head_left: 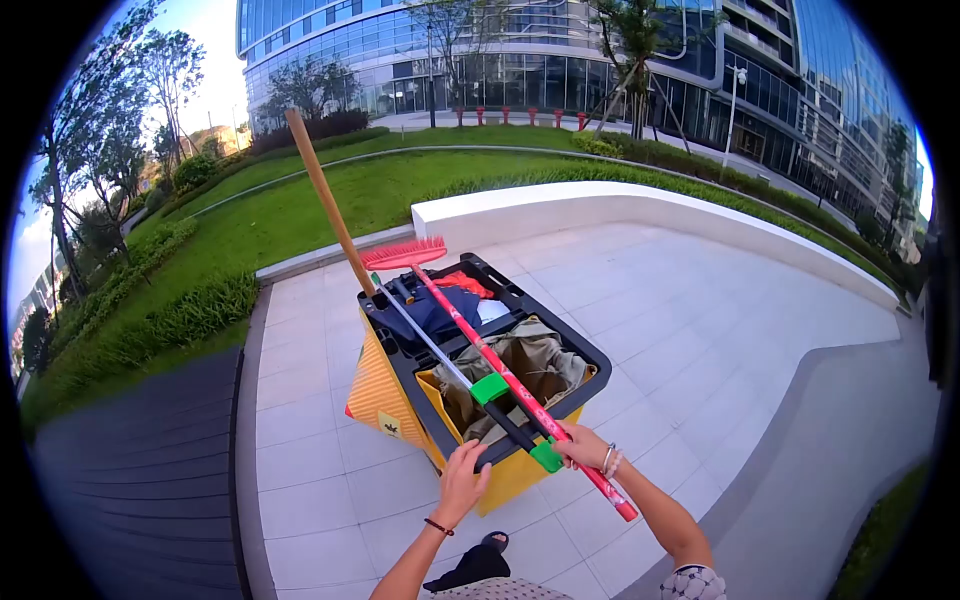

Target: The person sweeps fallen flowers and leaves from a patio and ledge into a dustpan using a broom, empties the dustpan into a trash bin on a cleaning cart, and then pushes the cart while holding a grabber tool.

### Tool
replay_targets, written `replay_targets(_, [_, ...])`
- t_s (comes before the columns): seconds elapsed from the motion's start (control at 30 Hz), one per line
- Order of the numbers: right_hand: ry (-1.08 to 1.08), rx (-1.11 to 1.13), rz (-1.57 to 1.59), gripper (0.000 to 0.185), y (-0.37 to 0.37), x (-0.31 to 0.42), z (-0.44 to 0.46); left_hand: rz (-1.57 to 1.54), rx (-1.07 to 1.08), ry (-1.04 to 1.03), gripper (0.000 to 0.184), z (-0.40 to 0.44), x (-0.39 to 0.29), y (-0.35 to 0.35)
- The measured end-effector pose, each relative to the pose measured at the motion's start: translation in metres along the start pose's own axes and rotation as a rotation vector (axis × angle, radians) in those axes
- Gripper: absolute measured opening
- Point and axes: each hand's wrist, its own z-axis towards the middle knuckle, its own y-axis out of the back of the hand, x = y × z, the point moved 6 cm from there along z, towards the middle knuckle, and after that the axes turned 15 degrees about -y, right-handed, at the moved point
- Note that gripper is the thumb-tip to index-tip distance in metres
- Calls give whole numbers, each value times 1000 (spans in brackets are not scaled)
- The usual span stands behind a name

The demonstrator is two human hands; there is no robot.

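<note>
A yellow cleaning cart (500,490) with a black top frame (594,385) stands in front of me. Across it lies a broom with a red patterned handle (490,357) and a pink bristled head (405,253) at the far end. My right hand (580,445) is closed around the lower part of that handle. Beside the broom lies a litter picker (510,425) with green and black grip parts, its green end close to my right fingers. My left hand (463,485) is at the cart's near edge with fingers apart, holding nothing; whether it touches the rim I cannot tell.
A wooden pole (330,190) leans up from the cart's far left corner. Crumpled khaki cloth (535,355) lines the near compartment; dark cloth (430,310) fills the far one. A low white wall (640,205) curves behind the tiled paving (650,310). Dark decking (140,480) lies left.
</note>
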Motion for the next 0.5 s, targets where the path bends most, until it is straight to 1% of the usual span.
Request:
replay_targets(0.03, [-5,-17,-13,36,13,-6,12,95,10,-48,33,13,7,-11])
replay_targets(0.1, [304,-460,-856,29,37,-11,30,155,11,-74,37,15,31,-41])
replay_targets(0.13, [297,-466,-866,29,45,-14,36,231,64,-83,37,21,36,-52])
replay_targets(0.2, [207,-449,-698,29,58,-16,53,367,157,-107,39,22,40,-65])
replay_targets(0.23, [218,-459,-703,29,63,-3,60,422,177,-121,39,22,45,-75])
replay_targets(0.27, [256,-434,-631,27,66,15,58,494,170,-193,39,27,42,-74])
replay_targets(0.3, [283,-394,-546,25,61,23,58,495,175,-183,39,24,42,-72])
replay_targets(0.33, [322,-369,-497,22,59,24,68,508,224,-182,42,20,47,-75])
replay_targets(0.37, [318,-352,-494,22,59,24,76,521,271,-180,44,22,47,-74])
replay_targets(0.4, [308,-334,-509,24,62,21,85,505,233,-203,41,26,48,-71])
replay_targets(0.47, [298,-306,-519,27,70,21,91,520,245,-194,40,39,41,-63])
replay_targets(0.5, [155,-123,-723,32,63,13,86,533,254,-205,39,44,39,-59])
